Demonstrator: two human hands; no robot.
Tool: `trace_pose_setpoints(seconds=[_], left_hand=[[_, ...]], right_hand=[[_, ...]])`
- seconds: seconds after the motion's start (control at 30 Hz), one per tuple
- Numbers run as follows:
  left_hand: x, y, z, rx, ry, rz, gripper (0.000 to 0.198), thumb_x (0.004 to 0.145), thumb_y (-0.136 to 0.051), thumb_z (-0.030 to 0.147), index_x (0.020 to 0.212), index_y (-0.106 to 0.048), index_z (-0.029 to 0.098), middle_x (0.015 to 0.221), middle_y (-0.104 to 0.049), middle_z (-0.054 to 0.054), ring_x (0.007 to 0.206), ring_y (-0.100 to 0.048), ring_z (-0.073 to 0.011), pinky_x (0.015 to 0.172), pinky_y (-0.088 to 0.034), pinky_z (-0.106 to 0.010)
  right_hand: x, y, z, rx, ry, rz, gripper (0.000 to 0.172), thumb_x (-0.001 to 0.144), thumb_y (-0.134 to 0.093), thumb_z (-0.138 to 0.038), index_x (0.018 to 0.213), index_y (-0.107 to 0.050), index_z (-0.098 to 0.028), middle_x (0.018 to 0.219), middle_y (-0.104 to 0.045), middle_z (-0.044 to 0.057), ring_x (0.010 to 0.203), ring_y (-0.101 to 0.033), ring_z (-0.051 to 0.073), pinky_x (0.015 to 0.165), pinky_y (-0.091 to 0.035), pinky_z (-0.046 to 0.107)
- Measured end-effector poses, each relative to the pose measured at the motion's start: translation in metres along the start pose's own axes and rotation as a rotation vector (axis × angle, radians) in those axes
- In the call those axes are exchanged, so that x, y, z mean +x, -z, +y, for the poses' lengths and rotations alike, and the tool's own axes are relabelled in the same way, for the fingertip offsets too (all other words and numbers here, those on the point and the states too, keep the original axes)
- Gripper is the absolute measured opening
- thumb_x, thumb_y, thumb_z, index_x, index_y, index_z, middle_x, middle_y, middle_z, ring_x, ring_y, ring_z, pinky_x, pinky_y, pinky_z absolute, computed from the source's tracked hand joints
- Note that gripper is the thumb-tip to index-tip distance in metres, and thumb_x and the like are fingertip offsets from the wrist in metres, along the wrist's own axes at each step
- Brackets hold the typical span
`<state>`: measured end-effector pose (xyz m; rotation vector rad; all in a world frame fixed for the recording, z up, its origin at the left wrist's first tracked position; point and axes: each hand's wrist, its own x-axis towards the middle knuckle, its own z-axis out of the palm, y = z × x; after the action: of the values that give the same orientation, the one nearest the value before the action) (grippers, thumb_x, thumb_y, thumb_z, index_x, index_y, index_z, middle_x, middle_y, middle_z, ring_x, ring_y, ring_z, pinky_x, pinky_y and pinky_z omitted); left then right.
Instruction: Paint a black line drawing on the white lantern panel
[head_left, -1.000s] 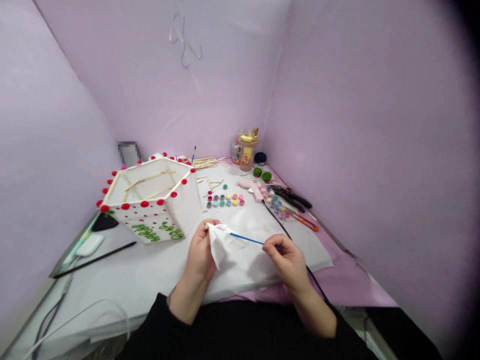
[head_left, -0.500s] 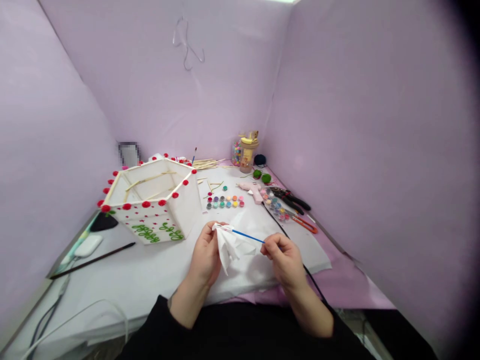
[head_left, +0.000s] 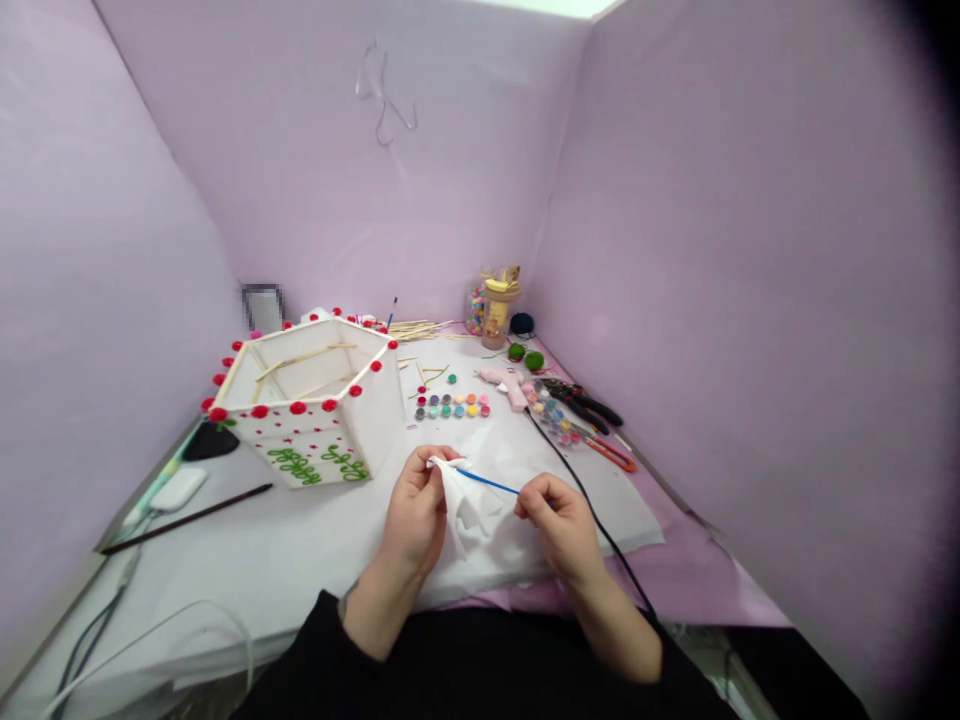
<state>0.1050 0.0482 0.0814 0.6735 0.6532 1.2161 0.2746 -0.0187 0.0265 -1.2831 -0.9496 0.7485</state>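
My left hand [head_left: 418, 508] pinches a crumpled white tissue [head_left: 471, 508], whose loose folds hang down over the table. In my right hand [head_left: 559, 520] is a thin blue paintbrush [head_left: 489, 482], gripped near its end. The brush's far tip disappears into the tissue by my left fingers, so its bristles are hidden. Small paint pots [head_left: 459, 411] in many colours stand in rows beyond my hands. On the left is a white hexagonal lantern-like frame [head_left: 322, 420] with red flowers along its rim and green and red painting on its side.
A pink glue gun [head_left: 511, 388] with a black cord, more paint pots [head_left: 551, 412], black-handled pliers [head_left: 592, 405] and an orange cutter [head_left: 611, 455] lie at the right. A dark stick [head_left: 191, 517] lies at the left. Thin wooden sticks [head_left: 416, 330] and a cup [head_left: 496, 312] are at the back.
The brush tip has gone from lying visible on the tissue to being covered by it. My right hand has shifted slightly left, and the tissue has folded over. The view has tilted a little.
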Motion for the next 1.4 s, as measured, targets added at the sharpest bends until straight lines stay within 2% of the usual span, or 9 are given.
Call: trace_pose_setpoints(seconds=[0.17, 0.6, 1.4], left_hand=[[0.0008, 0.0012, 0.0034, -0.018, -0.026, -0.007, 0.040, 0.054, -0.105, 0.041, 0.070, -0.074, 0.022, 0.080, -0.073, 0.003, 0.074, -0.066, -0.0109, 0.067, -0.052, -0.019], [0.0023, 0.0022, 0.0059, -0.044, -0.040, -0.022, 0.038, 0.051, -0.106, 0.037, 0.063, -0.074, 0.022, 0.075, -0.074, 0.003, 0.073, -0.067, -0.0113, 0.069, -0.053, -0.019], [0.0005, 0.0068, 0.0094, -0.078, 0.016, 0.007, 0.036, 0.046, -0.106, 0.026, 0.061, -0.074, 0.019, 0.077, -0.077, 0.003, 0.073, -0.070, -0.0109, 0.066, -0.056, -0.017]], right_hand=[[-0.0013, -0.0011, -0.0007, -0.005, 0.002, -0.004, 0.031, 0.079, -0.082, -0.047, 0.064, -0.069, -0.023, 0.063, -0.069, 0.002, 0.063, -0.061, 0.018, 0.062, -0.051, 0.030], [0.0002, 0.0040, 0.0083, 0.032, -0.013, -0.008, 0.026, 0.075, -0.087, -0.042, 0.068, -0.071, -0.023, 0.068, -0.070, 0.002, 0.066, -0.063, 0.018, 0.064, -0.050, 0.029], [0.0000, 0.0073, 0.0009, 0.077, -0.057, 0.005, 0.024, 0.067, -0.090, -0.037, 0.066, -0.071, -0.023, 0.066, -0.069, 0.002, 0.065, -0.062, 0.018, 0.064, -0.049, 0.030]])
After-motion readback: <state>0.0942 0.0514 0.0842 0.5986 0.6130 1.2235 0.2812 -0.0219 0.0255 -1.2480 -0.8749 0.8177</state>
